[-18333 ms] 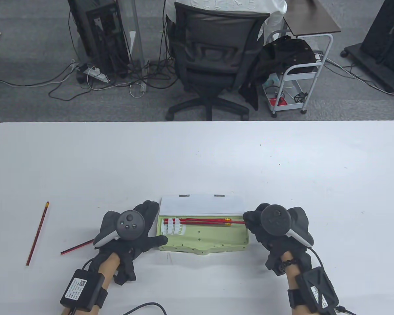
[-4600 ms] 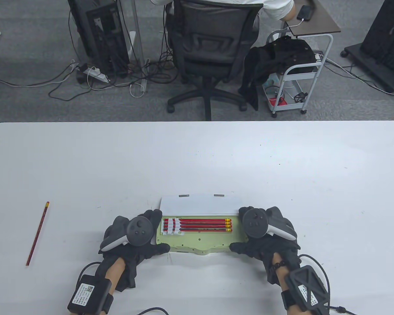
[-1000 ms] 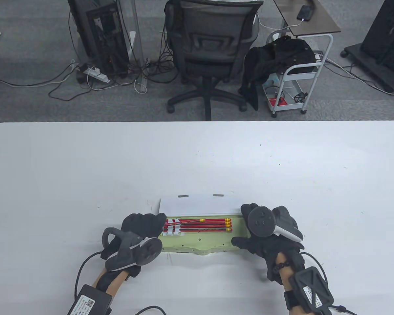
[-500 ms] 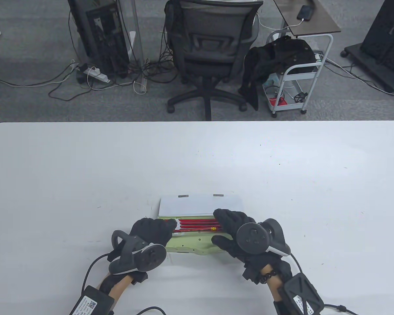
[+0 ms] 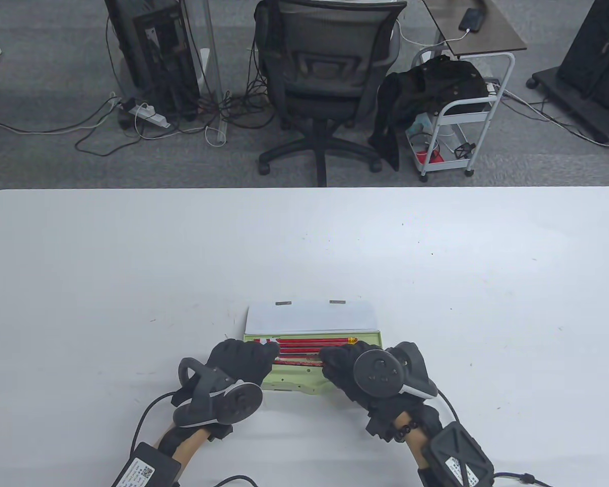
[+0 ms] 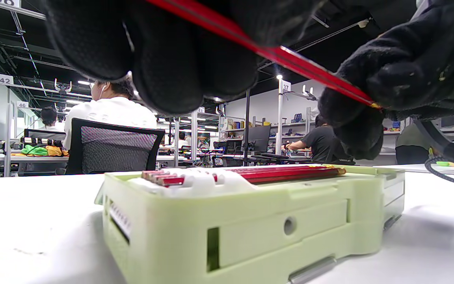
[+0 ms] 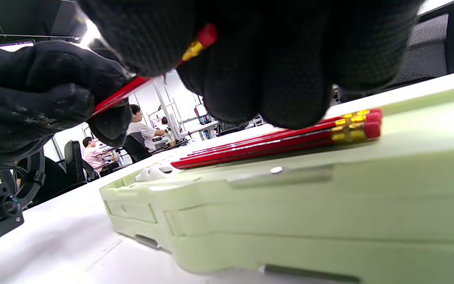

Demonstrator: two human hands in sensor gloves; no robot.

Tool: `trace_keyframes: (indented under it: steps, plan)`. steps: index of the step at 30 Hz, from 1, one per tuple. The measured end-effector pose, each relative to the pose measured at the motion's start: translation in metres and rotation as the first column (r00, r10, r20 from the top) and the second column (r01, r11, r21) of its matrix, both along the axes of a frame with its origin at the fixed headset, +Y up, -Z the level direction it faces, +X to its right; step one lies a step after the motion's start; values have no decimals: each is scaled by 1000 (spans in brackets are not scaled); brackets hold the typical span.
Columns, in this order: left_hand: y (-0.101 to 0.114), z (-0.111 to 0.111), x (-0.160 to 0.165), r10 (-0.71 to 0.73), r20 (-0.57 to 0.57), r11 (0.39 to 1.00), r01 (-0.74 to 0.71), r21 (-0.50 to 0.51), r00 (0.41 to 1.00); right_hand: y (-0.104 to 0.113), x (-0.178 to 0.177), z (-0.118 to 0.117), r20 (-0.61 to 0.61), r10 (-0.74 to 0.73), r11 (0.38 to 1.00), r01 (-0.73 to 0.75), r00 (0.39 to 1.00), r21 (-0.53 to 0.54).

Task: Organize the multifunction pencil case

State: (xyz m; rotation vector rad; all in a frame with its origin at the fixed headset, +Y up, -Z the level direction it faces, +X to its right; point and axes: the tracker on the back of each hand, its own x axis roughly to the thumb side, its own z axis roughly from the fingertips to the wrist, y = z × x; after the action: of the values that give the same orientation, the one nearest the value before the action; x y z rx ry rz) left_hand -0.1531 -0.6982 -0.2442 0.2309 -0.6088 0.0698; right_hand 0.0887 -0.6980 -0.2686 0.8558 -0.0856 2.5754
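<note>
Both hands [image 5: 243, 361] [image 5: 352, 373] grasping one red pencil [image 6: 274, 53] above green case [image 5: 304, 378].

Left fingers clenched on its tip end, right fingers on its eraser end; held lower centre, over pencils [image 5: 309, 344] lying in case.

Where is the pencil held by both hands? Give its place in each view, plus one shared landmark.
Table view: the held pencil lies low between both hands, over the tray's near side.
Left wrist view: held pencil slants across the top.
Right wrist view: held pencil upper left, eraser toward the centre.
Shared landmark: the green pencil case.
</note>
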Motion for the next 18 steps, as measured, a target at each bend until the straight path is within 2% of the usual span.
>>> trace_keyframes:
  steps: [10, 13, 18]
  plan:
    - [-1, -4, -12, 60, -18, 998, -60, -36, 998, 2, 13, -5, 62, 30, 1000, -30, 998, 5]
    - [-2, -10, -23, 94, -65, 991, -100, -91, 993, 4, 29, -12, 107, 22, 999, -19, 994, -25]
    - [-15, -26, -48, 89, -142, 958, -124, -259, 986, 5, 64, -21, 196, 42, 996, -25, 980, -87]
